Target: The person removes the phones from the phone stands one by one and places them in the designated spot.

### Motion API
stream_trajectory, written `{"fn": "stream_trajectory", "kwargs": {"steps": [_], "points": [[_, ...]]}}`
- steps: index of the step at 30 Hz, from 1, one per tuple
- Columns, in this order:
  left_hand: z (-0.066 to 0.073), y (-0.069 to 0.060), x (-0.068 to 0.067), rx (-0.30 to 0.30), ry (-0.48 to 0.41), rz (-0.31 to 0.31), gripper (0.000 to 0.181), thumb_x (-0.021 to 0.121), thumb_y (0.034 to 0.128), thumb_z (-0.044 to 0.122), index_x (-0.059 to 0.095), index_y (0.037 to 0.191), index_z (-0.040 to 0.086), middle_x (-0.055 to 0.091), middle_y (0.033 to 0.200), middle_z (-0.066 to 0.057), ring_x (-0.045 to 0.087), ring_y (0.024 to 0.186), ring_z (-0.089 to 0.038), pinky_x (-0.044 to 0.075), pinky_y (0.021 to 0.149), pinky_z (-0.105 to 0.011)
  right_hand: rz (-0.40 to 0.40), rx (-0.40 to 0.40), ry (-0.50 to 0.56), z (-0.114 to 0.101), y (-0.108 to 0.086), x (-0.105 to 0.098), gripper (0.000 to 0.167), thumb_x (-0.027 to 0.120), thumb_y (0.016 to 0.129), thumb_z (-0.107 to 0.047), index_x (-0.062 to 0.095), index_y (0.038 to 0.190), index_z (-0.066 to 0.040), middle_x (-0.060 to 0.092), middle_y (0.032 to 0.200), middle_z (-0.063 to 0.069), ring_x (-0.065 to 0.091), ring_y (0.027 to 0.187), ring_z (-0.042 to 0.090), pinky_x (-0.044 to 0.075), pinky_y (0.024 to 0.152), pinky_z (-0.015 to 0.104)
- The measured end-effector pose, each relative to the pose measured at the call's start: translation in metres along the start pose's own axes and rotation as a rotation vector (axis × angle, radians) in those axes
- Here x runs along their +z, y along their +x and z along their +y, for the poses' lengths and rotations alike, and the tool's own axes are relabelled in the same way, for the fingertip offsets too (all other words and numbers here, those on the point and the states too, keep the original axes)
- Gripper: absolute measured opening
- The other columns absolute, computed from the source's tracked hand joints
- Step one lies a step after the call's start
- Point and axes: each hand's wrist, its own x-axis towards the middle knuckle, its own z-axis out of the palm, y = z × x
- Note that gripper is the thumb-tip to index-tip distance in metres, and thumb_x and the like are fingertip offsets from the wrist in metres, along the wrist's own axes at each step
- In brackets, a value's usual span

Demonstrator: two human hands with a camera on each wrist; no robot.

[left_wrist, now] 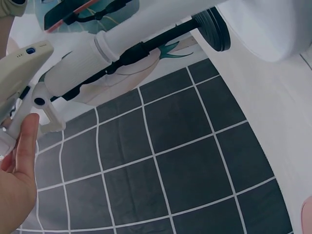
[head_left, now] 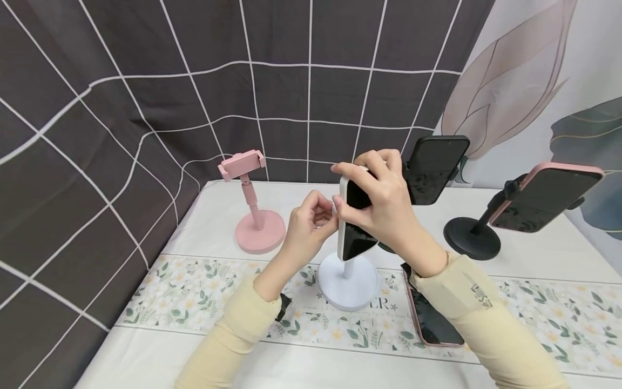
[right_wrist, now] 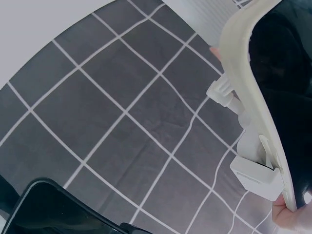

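A white-cased smartphone [head_left: 358, 237] stands tilted at the head of a white phone stand [head_left: 347, 289]. My right hand [head_left: 386, 189] grips it from above, with the thumb on its left side and the fingers over the top edge. At the phone's left side, my left hand [head_left: 311, 221] pinches part of the stand's holder with curled fingers. In the left wrist view the fingers of the left hand [left_wrist: 22, 170] lie against the white holder [left_wrist: 48, 109], behind the phone [left_wrist: 24, 66]. One holder clamp [right_wrist: 258, 178] hugs the phone's edge in the right wrist view.
A pink phone stand [head_left: 259, 229] with no phone stands at the left. To the right are a black phone [head_left: 434, 173] and a pink-cased phone [head_left: 546, 197] on black stands. Another pink-edged phone [head_left: 432, 319] lies flat under the right forearm. A dark gridded curtain [head_left: 282, 97] hangs behind.
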Motion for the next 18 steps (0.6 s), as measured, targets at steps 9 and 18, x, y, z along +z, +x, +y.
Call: {"fn": "stream_trajectory", "kwargs": {"steps": [9, 18], "points": [[-0.004, 0.007, 0.000, 0.055, -0.040, 0.013, 0.047, 0.061, 0.0769, -0.012, 0.053, 0.123, -0.009, 0.065, 0.074, -0.024, 0.067, 0.069, -0.032, 0.057, 0.067, -0.026, 0.021, -0.036, 0.017, 0.002, -0.001, 0.002, 0.028, 0.057, 0.080, -0.021, 0.067, 0.101, -0.006, 0.055, 0.086, 0.016, 0.041, 0.089, 0.036, 0.037, 0.076, 0.046], [-0.005, 0.014, 0.002, 0.047, 0.172, 0.060, 0.023, 0.062, 0.0744, -0.008, 0.069, 0.096, -0.008, 0.064, 0.069, -0.016, 0.053, 0.059, -0.012, 0.044, 0.055, -0.013, 0.020, -0.072, 0.049, 0.001, -0.002, 0.003, 0.027, 0.056, 0.084, -0.025, 0.067, 0.099, -0.005, 0.055, 0.085, 0.015, 0.040, 0.088, 0.035, 0.036, 0.077, 0.046]]}}
